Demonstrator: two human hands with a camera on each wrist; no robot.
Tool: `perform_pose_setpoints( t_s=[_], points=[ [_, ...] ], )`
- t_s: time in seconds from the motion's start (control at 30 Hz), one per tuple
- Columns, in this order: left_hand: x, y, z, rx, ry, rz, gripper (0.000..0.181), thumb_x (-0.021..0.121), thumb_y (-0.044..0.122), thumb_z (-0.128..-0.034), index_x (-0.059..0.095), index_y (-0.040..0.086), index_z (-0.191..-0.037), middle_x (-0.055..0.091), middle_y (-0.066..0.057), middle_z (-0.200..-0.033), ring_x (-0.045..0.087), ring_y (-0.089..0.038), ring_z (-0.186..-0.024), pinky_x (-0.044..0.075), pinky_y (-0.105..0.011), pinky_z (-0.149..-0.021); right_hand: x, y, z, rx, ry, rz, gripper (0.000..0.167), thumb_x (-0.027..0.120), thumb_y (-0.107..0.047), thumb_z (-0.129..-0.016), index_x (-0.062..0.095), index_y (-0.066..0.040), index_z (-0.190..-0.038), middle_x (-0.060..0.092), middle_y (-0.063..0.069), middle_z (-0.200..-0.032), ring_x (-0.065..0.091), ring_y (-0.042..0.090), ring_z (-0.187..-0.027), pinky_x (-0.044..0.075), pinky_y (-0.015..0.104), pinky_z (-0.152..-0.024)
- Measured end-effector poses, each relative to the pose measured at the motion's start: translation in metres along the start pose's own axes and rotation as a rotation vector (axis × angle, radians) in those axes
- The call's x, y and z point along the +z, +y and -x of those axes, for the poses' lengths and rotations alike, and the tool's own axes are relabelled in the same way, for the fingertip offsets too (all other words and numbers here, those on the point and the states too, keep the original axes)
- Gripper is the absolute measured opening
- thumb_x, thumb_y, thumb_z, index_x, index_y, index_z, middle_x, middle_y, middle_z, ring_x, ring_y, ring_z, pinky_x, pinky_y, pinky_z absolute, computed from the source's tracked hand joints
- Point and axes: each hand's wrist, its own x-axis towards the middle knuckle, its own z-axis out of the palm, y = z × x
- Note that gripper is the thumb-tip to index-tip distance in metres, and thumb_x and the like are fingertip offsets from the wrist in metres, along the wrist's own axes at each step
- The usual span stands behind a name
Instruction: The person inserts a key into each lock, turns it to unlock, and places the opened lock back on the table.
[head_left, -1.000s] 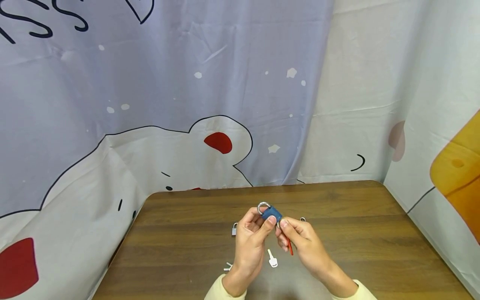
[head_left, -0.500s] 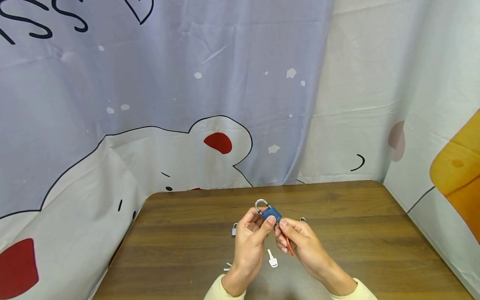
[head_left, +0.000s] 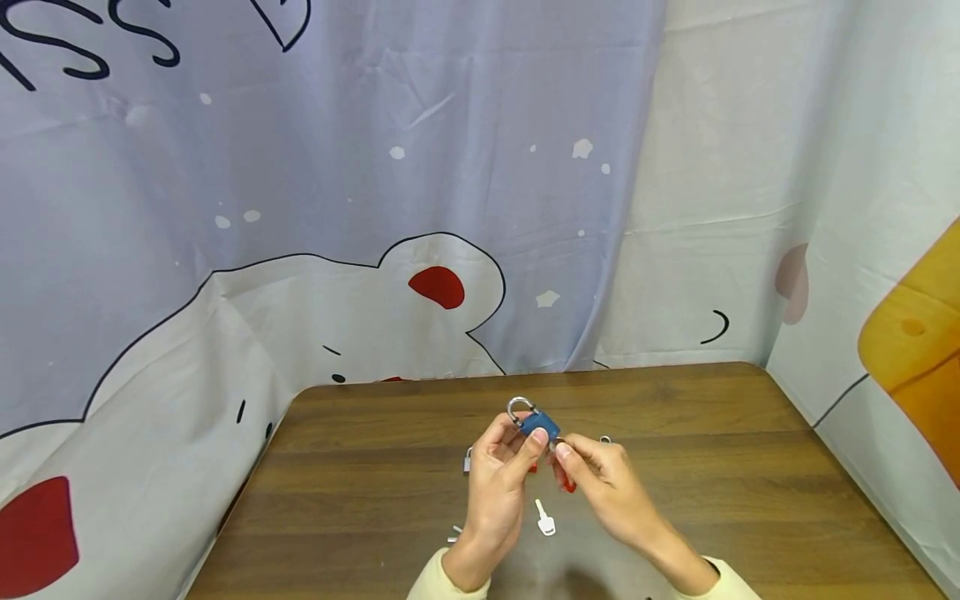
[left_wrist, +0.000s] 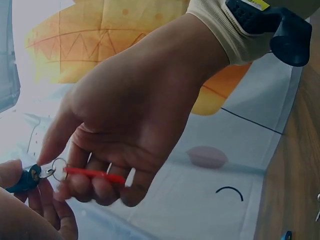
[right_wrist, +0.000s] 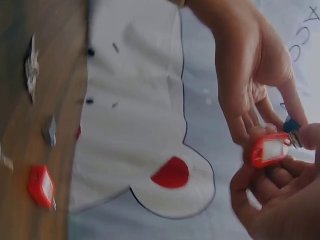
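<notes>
The left hand [head_left: 497, 500] holds a blue padlock [head_left: 540, 425] between thumb and fingers, its silver shackle raised and tilted to the upper left. At the padlock's lower end, the right hand [head_left: 618, 496] pinches a small key [left_wrist: 47, 173]. From the key, a ring [left_wrist: 59, 169] carries a red tag [left_wrist: 95, 174], which lies against the right hand's curled fingers. The right wrist view shows the tag's white label [right_wrist: 274, 149]. How deep the key sits in the padlock is hidden by the fingers.
On the wooden table [head_left: 360, 467], a silver padlock [head_left: 468, 461] stands left of the hands, a white key [head_left: 545, 518] lies below them, and metal pieces [head_left: 454, 533] lie by the left wrist. Another red tag [right_wrist: 41, 186] lies on the table.
The padlock has shifted slightly left and its shackle stands higher than at first. The red tag has swung up and left under the right hand.
</notes>
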Motion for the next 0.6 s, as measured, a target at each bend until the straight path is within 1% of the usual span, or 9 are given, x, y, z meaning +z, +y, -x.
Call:
perform_pose_setpoints(
  t_s=[0.07,0.13,0.17,0.2,0.33,0.4,0.5,0.6],
  points=[
    [0.0,0.001,0.0,-0.002,0.004,-0.002,0.016,0.072,0.006,-0.0869,0.065,0.013,-0.1,0.064,0.003,-0.098,0.062,-0.008,-0.089,0.05,-0.02,-0.075,-0.005,0.001,-0.001,-0.011,0.024,0.16,0.018,0.053,-0.008,-0.099,0.067,-0.019,-0.096,0.065,-0.011,-0.078,0.058,0.003,-0.072,0.048,0.025,-0.067],
    [0.0,0.002,0.0,-0.004,0.003,-0.006,0.017,0.072,0.006,-0.0867,0.065,0.012,-0.1,0.064,0.002,-0.099,0.063,-0.009,-0.09,0.051,-0.02,-0.077,-0.011,0.001,-0.002,-0.014,0.046,0.289,0.016,0.057,-0.011,-0.097,0.068,-0.022,-0.102,0.068,-0.015,-0.089,0.059,0.002,-0.082,0.048,0.026,-0.073],
    [-0.001,0.002,0.0,-0.006,0.002,-0.011,0.017,0.072,0.006,-0.0868,0.065,0.013,-0.1,0.064,0.002,-0.099,0.064,-0.009,-0.09,0.051,-0.02,-0.078,-0.015,0.0,-0.004,-0.02,0.056,0.328,0.017,0.058,-0.012,-0.096,0.068,-0.022,-0.106,0.069,-0.016,-0.094,0.06,0.003,-0.086,0.048,0.027,-0.075],
    [-0.001,0.002,0.0,-0.007,-0.001,-0.017,0.017,0.072,0.005,-0.0868,0.065,0.013,-0.1,0.065,0.002,-0.099,0.064,-0.009,-0.089,0.051,-0.02,-0.077,-0.018,-0.001,-0.005,-0.027,0.065,0.358,0.017,0.059,-0.012,-0.096,0.068,-0.022,-0.107,0.069,-0.016,-0.097,0.06,0.004,-0.088,0.048,0.027,-0.076],
    [-0.003,0.001,-0.001,-0.014,-0.009,-0.06,0.018,0.071,0.005,-0.0865,0.065,0.015,-0.1,0.066,0.004,-0.096,0.063,-0.006,-0.084,0.047,-0.019,-0.069,-0.031,-0.01,-0.014,-0.079,0.083,0.402,0.017,0.061,-0.01,-0.094,0.067,-0.02,-0.106,0.068,-0.013,-0.1,0.061,0.005,-0.091,0.047,0.029,-0.079],
    [-0.004,0.0,-0.001,-0.014,-0.013,-0.087,0.019,0.072,0.005,-0.0857,0.065,0.011,-0.102,0.067,0.005,-0.095,0.063,-0.005,-0.082,0.046,-0.018,-0.067,-0.036,-0.017,-0.018,-0.105,0.079,0.415,0.016,0.062,-0.01,-0.093,0.066,-0.019,-0.106,0.067,-0.013,-0.1,0.061,0.005,-0.093,0.047,0.027,-0.081],
    [-0.006,-0.001,0.0,-0.011,-0.032,-0.139,0.023,0.073,0.005,-0.0847,0.065,0.002,-0.106,0.068,0.004,-0.095,0.064,-0.007,-0.084,0.05,-0.019,-0.071,-0.041,-0.027,-0.025,-0.132,0.056,0.431,0.016,0.063,-0.01,-0.093,0.066,-0.019,-0.106,0.066,-0.013,-0.1,0.06,0.004,-0.093,0.047,0.025,-0.082],
    [-0.009,-0.003,0.001,0.002,-0.065,-0.196,0.028,0.075,0.006,-0.0838,0.065,-0.003,-0.109,0.068,0.002,-0.099,0.067,-0.01,-0.09,0.055,-0.022,-0.078,-0.044,-0.034,-0.03,-0.158,0.028,0.442,0.016,0.064,-0.011,-0.093,0.065,-0.019,-0.106,0.066,-0.011,-0.099,0.059,0.004,-0.093,0.048,0.024,-0.082]
  ],
)
